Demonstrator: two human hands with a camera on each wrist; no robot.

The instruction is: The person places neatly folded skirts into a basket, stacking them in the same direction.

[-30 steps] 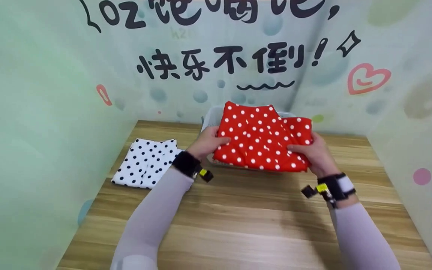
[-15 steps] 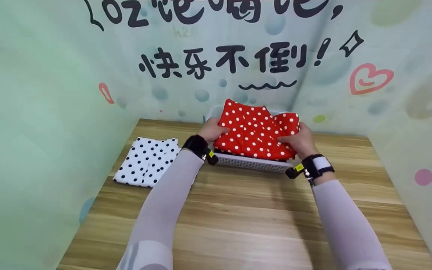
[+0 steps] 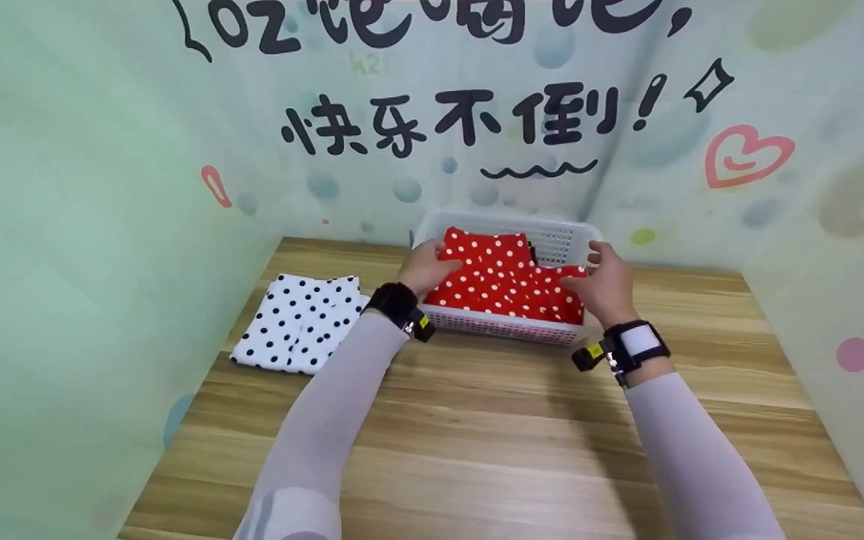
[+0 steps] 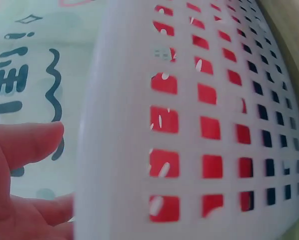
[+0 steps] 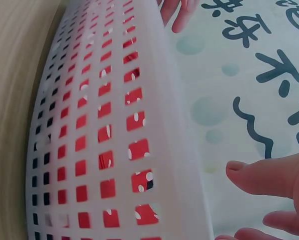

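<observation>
A folded red cloth (image 3: pixel 503 277) with white dots lies inside the white perforated plastic basket (image 3: pixel 503 328) in the head view. My left hand (image 3: pixel 426 268) is at the basket's left end, its thumb over the cloth's left edge. At the opposite end, my right hand (image 3: pixel 609 286) is beside the cloth's right edge. Both wrist views show thumb and fingers spread apart with nothing pinched: the left hand (image 4: pixel 19 185) and the right hand (image 5: pixel 274 200). Through the holes in the basket wall (image 4: pixel 134 100), red cloth shows above something dark.
A folded white cloth (image 3: pixel 301 322) with black dots lies on the wooden table (image 3: pixel 477 435), left of the basket and partly behind my left forearm. A printed wall hanging (image 3: pixel 372 202) rises close behind the basket.
Both hands have lowered the red cloth from above the basket down into it. My fingers, which gripped its sides, have loosened. The white cloth stays where it was.
</observation>
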